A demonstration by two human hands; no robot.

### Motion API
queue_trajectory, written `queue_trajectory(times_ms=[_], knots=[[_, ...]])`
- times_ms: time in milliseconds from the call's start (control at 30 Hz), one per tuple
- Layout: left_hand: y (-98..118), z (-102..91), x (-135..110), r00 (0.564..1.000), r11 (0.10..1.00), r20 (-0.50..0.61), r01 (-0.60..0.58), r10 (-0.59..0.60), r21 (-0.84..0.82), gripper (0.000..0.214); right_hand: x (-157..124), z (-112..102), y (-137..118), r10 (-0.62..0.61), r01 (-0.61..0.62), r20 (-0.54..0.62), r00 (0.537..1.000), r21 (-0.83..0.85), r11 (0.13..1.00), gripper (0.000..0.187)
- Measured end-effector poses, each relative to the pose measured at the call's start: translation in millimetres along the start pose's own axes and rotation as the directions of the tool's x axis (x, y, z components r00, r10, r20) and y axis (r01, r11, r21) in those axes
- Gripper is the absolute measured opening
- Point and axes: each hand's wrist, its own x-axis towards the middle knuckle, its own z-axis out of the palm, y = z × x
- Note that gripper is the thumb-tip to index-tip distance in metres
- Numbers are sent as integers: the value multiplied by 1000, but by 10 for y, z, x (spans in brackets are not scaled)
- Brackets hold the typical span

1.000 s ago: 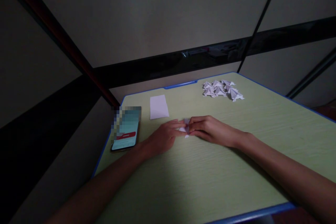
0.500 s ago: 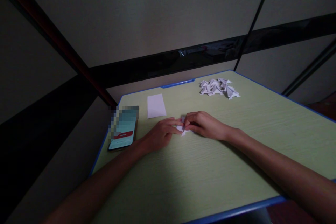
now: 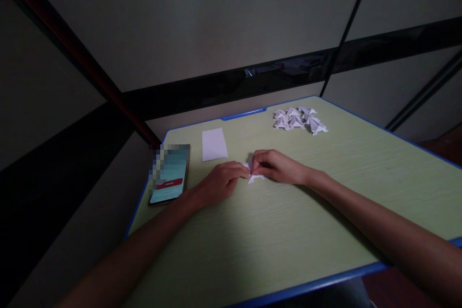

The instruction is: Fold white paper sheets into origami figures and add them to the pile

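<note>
Folded paper: the small white origami piece (image 3: pixel 256 179) lies on the bench (image 3: pixel 249 245), between your two hands and partly hidden under them.
Left hand: your left hand (image 3: pixel 221 183) has its fingers close together, their tips touching the piece's left side; you cannot tell here whether they pinch or only press. Treat them as the anchor and bear straight down.
Right hand: your right hand (image 3: pixel 277 165) seems to have thumb and forefinger clamped on the piece from above. Pinch near the fold rather than at a loose tip, so the paper bends where you want it.
Crease: line up the edges first, then run a fingertip firmly along the fold against the bench; small layers drift easily.
Plain sheet: the white paper sheet (image 3: pixel 214 145) lies flat beyond your left hand, clear of your work.
Finished-looking figures: the origami figures (image 3: pixel 296 121) sit well apart, toward the far right; leave them untouched.
</note>
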Motion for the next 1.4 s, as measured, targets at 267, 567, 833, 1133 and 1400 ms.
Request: queue_trajectory(times_ms=[267, 567, 833, 1133, 1400], knots=[[10, -31, 1, 999, 999, 34, 20, -19, -25, 36, 4, 5, 43, -74, 74, -16, 997, 40, 996, 8], [1, -33, 10, 997, 1000, 77, -2, 3, -13, 41, 4, 21, 40, -85, 86, -57, 995, 4, 996, 8], [7, -50, 6, 982, 1000, 191, -2, -2, 21, 39, -4, -14, 78, -35, 33, -72, 997, -26, 999, 10], [23, -46, -4, 978, 999, 207, -3, -6, 43, 44, -11, -79, 134, 13, -13, -44, 999, 3, 1000, 14], [42, -58, 8, 981, 997, 192, -16, 2, 74, 43, -2, -52, 182, 61, -66, -54, 997, -95, 993, 19]])
